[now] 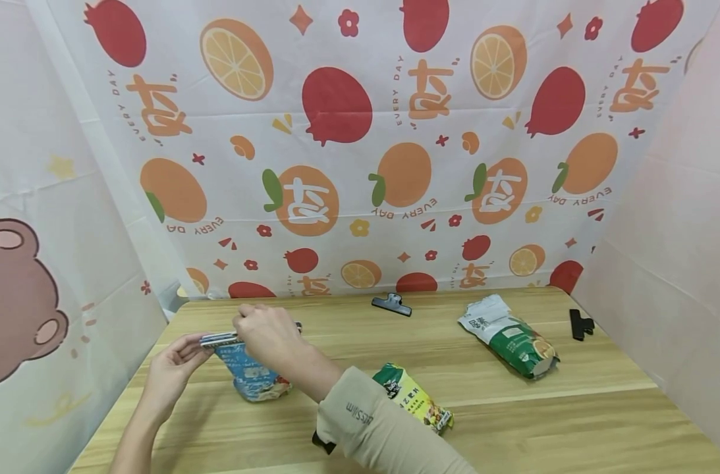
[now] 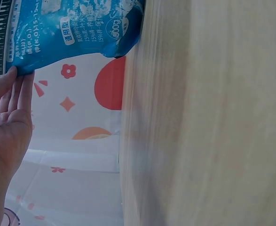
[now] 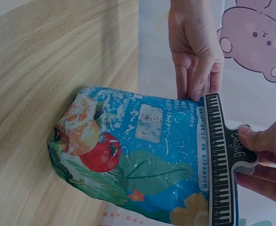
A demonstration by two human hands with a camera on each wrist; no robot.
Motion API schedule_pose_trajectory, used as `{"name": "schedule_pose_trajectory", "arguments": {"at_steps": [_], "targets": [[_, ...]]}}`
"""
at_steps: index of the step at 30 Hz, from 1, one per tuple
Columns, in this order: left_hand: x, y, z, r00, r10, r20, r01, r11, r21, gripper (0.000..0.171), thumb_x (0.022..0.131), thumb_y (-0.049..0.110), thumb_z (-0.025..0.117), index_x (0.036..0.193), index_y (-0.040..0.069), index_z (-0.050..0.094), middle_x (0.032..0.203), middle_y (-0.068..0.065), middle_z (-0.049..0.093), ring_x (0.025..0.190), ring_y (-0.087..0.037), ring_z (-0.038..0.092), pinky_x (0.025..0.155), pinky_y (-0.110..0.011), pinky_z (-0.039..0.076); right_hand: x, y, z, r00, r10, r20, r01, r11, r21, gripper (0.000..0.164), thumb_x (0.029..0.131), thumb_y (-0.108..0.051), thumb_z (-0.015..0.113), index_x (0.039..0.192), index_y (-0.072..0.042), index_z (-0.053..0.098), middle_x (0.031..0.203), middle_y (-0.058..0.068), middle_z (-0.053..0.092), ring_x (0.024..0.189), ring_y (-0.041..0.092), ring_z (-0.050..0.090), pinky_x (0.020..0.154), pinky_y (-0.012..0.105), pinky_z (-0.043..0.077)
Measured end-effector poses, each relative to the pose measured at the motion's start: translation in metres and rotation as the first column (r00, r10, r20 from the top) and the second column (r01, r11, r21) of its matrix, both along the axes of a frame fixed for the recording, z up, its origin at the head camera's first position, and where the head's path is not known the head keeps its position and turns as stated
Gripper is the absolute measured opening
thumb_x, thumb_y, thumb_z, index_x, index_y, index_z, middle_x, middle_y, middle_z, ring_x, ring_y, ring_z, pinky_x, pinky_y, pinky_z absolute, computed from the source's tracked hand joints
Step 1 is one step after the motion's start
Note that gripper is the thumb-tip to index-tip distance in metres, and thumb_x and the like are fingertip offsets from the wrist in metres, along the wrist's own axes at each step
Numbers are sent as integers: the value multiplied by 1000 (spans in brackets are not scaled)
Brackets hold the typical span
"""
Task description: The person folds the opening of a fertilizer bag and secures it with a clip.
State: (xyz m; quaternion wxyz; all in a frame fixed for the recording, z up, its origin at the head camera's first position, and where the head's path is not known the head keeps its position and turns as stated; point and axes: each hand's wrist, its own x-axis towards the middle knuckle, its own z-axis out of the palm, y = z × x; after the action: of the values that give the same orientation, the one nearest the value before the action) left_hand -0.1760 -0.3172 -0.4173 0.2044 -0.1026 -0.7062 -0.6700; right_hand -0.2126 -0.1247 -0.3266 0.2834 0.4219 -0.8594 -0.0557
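Note:
A blue plastic bag [image 3: 163, 155] with vegetables printed on it stands on the table, its top edge held up. Along that edge lies a piano-key patterned clip [image 3: 218, 165], a sliver of blue showing beyond it near one end. My right hand [image 1: 271, 336] pinches the clip's handles between thumb and fingers, as the right wrist view shows. At the bag's other top corner, my left hand [image 1: 168, 375] pinches the plastic with its thumb against the fingers. In the head view, the right hand hides part of the clip and the bag's top.
A yellow-green bag [image 1: 415, 398] lies partly behind the right sleeve. Farther right rests a green and white bag [image 1: 514, 342] with its top folded. Black clips lie around: one clip [image 1: 392, 303] at the back, another clip [image 1: 581, 324] by the right edge, and a dark object [image 1: 323, 442] near the sleeve.

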Motion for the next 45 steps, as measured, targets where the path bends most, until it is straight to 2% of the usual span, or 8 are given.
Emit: {"name": "schedule_pose_trajectory", "arguments": {"at_steps": [13, 18, 22, 26, 31, 37, 41, 45], "targets": [[3, 1, -1, 1000, 4, -1, -4, 1000, 14, 38, 86, -13, 54, 99, 21, 65, 93, 11, 66, 85, 0, 61, 74, -12, 47, 2, 4, -4, 978, -28, 207, 40, 998, -52, 27, 87, -40, 61, 112, -29, 64, 98, -15, 56, 84, -2, 51, 63, 9, 42], [4, 4, -1, 1000, 29, 6, -29, 1000, 2, 36, 86, -10, 57, 100, 21, 66, 90, 11, 66, 84, 1, 61, 73, -11, 46, -4, 14, -12, 960, 29, 277, 22, 983, -181, 39, 86, -41, 62, 122, -25, 58, 109, -13, 58, 99, 1, 52, 84, 13, 40], [4, 5, -1, 997, 65, 34, -64, 997, -43, 34, 86, -7, 59, 101, 22, 65, 89, 12, 65, 82, 1, 60, 72, -11, 46, -10, 26, -20, 929, 86, 359, 37, 946, -322, 46, 84, -38, 66, 126, -22, 56, 109, -11, 58, 99, 3, 51, 80, 12, 41], [6, 8, 1, 985, 117, 128, -98, 985, -140, 27, 88, 1, 61, 107, 20, 59, 89, 14, 61, 82, 3, 56, 71, -10, 44, -16, 36, -27, 846, 166, 507, 108, 878, -467, 48, 82, -33, 69, 126, -21, 55, 105, -10, 57, 95, 4, 53, 71, 11, 42], [4, 10, -2, 980, 28, 196, -7, 994, -108, 29, 89, 3, 60, 113, 14, 48, 92, 10, 59, 86, -1, 56, 72, -15, 47, -23, 43, -38, 663, 334, 670, 247, 748, -616, 45, 80, -24, 73, 121, -18, 57, 106, -9, 59, 98, 7, 54, 77, 20, 46], [-4, 7, -14, 963, -83, 256, 112, 989, -101, 40, 90, 9, 60, 124, 7, 39, 106, 2, 57, 93, -2, 56, 77, -28, 51, -25, 47, -53, 463, 485, 742, 426, 612, -666, 40, 78, -12, 75, 113, -10, 58, 101, -4, 57, 91, 10, 55, 71, 25, 48], [-3, 14, -9, 920, -77, 384, 139, 981, -135, 60, 91, 17, 59, 133, -7, 24, 120, -23, 46, 102, -13, 53, 82, -35, 49, -24, 49, -62, 369, 518, 772, 515, 578, -634, 35, 76, -9, 76, 107, -7, 58, 90, -3, 57, 83, 12, 55, 69, 28, 48], [0, 22, -1, 880, -79, 468, 160, 978, -137, 66, 92, 15, 57, 135, -13, 15, 128, -35, 33, 113, -32, 45, 84, -36, 48, -24, 49, -72, 318, 522, 792, 543, 585, -603, 34, 75, -8, 76, 105, -8, 61, 87, -2, 59, 82, 13, 56, 75, 32, 48]]}}
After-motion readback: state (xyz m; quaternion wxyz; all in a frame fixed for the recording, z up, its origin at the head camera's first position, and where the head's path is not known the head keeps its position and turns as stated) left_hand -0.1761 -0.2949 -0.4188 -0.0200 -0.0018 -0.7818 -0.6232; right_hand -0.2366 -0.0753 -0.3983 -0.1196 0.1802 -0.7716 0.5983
